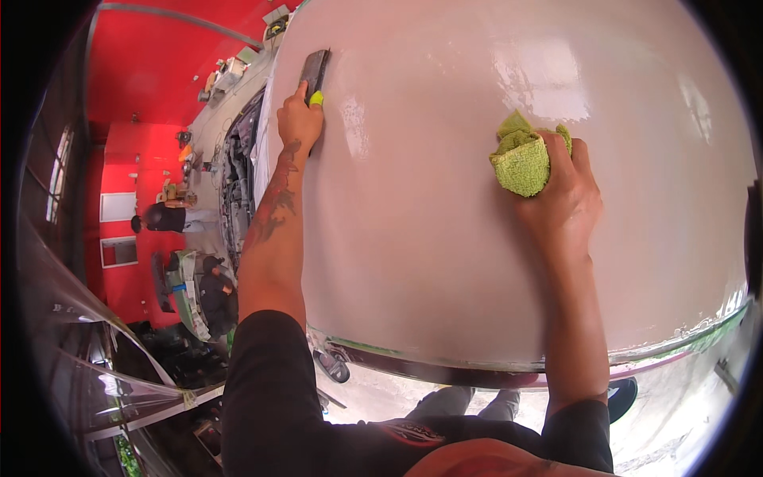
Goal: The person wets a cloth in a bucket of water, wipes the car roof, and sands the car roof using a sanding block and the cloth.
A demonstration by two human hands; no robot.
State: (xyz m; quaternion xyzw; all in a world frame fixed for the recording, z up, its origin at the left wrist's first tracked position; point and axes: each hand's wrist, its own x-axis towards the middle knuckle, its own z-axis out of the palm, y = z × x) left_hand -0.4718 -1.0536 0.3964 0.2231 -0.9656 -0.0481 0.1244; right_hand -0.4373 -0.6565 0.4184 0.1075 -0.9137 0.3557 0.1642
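Observation:
Before me spreads a wide, smooth pinkish-grey car panel [413, 238], with wet, shiny patches on it. My left hand [300, 119] is closed around a long dark sanding block [315, 70] at the panel's left side. A bright yellow-green spot [316, 98] shows by that hand's thumb; I cannot tell what it is. Over the right half of the panel, my right hand [564, 191] grips a bunched green terry cloth [523, 163]. Some of its fingers are hidden behind the cloth.
An open engine bay [238, 171] lies left of the panel. Farther left, one person [167, 217] stands by a red wall [147, 159] and another person [216, 294] is low near masked parts. A dark shoe [332, 366] shows below the panel's front edge.

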